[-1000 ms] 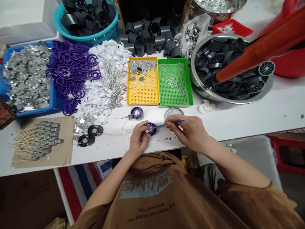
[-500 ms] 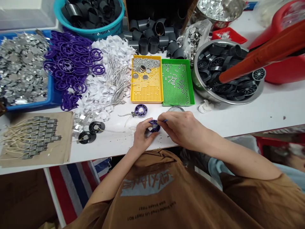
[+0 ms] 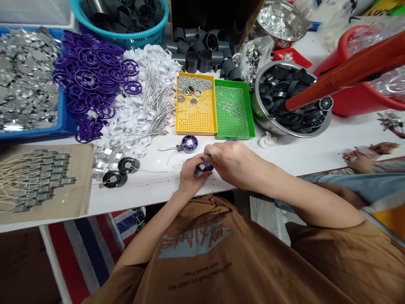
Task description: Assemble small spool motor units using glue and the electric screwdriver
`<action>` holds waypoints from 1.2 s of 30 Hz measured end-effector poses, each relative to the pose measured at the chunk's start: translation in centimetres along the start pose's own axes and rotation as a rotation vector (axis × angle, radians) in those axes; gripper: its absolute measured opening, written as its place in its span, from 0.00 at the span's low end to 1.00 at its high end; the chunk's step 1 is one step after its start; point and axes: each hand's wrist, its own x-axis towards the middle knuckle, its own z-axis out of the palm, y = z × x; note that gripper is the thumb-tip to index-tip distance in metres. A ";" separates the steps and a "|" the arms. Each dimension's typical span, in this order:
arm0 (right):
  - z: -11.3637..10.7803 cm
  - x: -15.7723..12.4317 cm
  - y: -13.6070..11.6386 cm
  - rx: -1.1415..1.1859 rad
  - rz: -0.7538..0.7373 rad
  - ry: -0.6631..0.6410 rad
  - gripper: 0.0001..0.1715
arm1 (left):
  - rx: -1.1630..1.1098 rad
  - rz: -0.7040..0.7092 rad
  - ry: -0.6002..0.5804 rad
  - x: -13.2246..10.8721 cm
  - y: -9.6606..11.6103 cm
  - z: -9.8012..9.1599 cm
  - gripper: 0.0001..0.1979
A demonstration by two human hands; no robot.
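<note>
The left hand [image 3: 192,178] grips a small purple plastic spool [image 3: 205,167] near the white bench's [image 3: 152,194] front edge, while the right hand [image 3: 234,162] pinches a thin blue stick [image 3: 209,153] above it.

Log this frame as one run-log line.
left hand: holds purple spool | right hand: holds blue tool at spool | nearby: second purple spool, yellow tray, green tray

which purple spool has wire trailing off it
The spool lying alone on the table above the left hand, thin wire trailing left; the others lie heaped further left, except the one in the hands.
</note>
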 end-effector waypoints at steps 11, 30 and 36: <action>-0.3 -0.3 1.4 0.116 -0.103 -0.033 0.07 | -0.003 0.031 0.010 -0.1 -0.3 0.0 0.15; 0.2 -5.6 3.9 0.622 0.254 0.547 0.12 | -0.058 -0.052 -0.053 -0.1 0.2 -0.3 0.16; 6.8 -10.1 7.2 0.981 0.667 1.036 0.15 | -0.041 -0.054 -0.082 -0.1 0.1 -0.6 0.16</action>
